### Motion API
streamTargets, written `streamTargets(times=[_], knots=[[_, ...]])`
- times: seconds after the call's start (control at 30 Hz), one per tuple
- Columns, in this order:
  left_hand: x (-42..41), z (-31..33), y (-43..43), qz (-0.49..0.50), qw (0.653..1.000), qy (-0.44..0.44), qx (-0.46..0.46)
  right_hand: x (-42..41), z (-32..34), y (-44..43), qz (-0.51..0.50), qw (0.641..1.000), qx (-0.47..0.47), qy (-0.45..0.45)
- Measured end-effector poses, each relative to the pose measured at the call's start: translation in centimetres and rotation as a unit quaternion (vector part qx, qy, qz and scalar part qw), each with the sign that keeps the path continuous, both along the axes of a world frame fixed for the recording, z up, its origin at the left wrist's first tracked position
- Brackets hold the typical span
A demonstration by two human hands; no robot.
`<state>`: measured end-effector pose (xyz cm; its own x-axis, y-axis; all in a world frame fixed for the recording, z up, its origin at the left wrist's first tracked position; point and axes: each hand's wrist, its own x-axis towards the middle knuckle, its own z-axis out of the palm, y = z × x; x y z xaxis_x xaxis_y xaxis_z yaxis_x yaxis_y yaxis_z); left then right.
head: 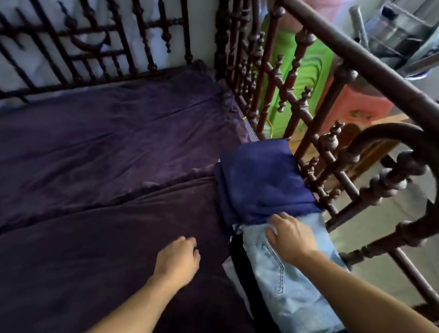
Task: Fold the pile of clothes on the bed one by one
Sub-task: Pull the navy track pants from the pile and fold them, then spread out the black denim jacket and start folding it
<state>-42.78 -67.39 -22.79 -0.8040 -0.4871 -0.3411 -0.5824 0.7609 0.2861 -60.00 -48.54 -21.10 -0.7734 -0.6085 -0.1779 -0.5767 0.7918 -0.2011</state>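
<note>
By bed rail (376, 66): folded navy garment (262, 182) touching folded pale jeans (293, 291).

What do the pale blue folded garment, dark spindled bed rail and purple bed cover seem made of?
Pale blue folded garment: denim, by its stitched pocket seam. Dark spindled bed rail: probably varnished wood, given turned spindles and dull sheen. Purple bed cover: soft napped fabric, perhaps velvet or fleece, creasing softly.

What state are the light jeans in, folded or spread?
Folded: the light blue jeans form a compact rectangle, with the right hand resting on top.
</note>
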Motion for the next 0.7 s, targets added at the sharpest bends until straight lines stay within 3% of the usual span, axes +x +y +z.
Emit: streamTargets(times=[0.27, 0.4, 0.7], knots=[[19.0, 3.6, 1.0, 0.097, 0.993, -0.011, -0.072, 15.0, 1.8, -3.7, 0.159, 0.987, -0.031, 0.0], [28.3, 6.7, -0.1, 0.172, 0.98, 0.004, -0.095, 22.4, 4.5, -7.7, 0.266, 0.963, -0.035, 0.009], [49.7, 11.0, -4.1, 0.308, 0.941, 0.03, -0.134, 40.2, 9.2, -18.3, 0.395, 0.913, -0.087, 0.048]])
